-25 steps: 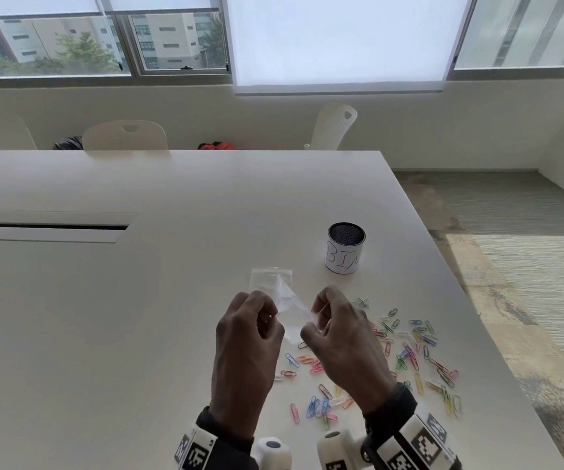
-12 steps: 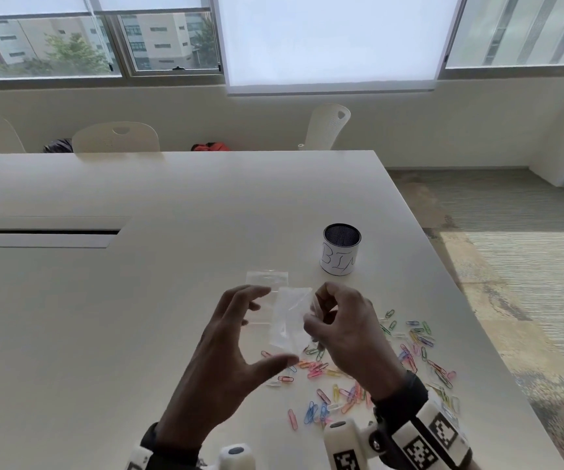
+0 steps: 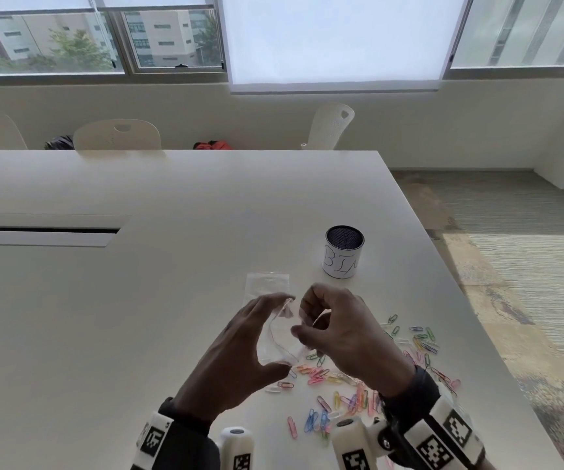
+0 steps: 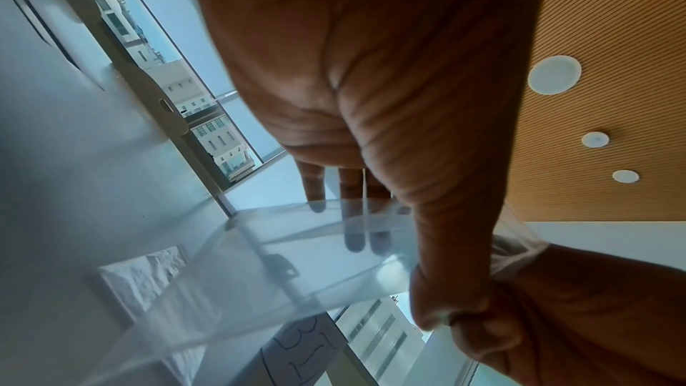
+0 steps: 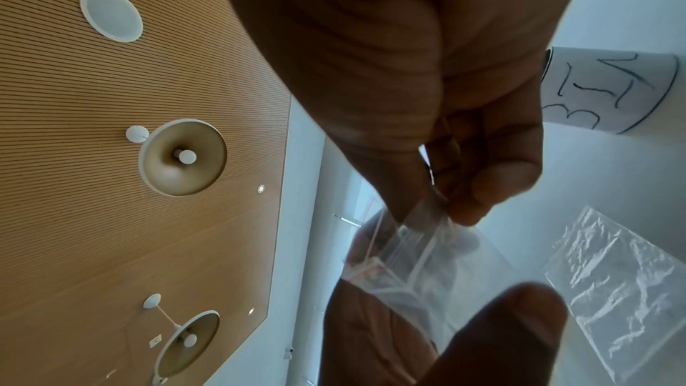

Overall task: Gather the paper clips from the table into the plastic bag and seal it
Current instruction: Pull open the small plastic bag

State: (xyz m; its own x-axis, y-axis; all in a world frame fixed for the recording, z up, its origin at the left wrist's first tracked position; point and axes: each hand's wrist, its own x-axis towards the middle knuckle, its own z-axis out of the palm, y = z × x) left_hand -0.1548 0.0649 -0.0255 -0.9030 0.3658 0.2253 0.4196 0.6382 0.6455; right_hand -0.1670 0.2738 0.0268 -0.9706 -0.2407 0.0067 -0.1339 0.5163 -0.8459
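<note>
A small clear plastic bag [image 3: 285, 349] with a zip strip hangs between my hands, just above the white table [image 3: 138, 300]. My left hand [image 3: 273, 330] spans it, with fingers behind its upper part and the thumb at its lower edge. In the left wrist view the fingers [image 4: 352, 234] show through the plastic bag [image 4: 278, 245]. My right hand [image 3: 302, 320] pinches the bag's upper edge between thumb and forefinger; the right wrist view shows this pinch on the plastic bag [image 5: 419, 263]. Several coloured paper clips [image 3: 334, 378] lie scattered on the table below and right of my hands.
A second clear bag [image 3: 267, 283] lies flat on the table just beyond my hands, and the second bag [image 5: 612, 289] also shows in the right wrist view. A mesh cup labelled BIN [image 3: 343, 252] stands behind them on the right. The table's right edge [image 3: 477, 334] runs close to the clips.
My left hand, spread and off the bag half a second ago, has come back round it. The right hand has kept its pinch and the bag has shifted left between the hands.
</note>
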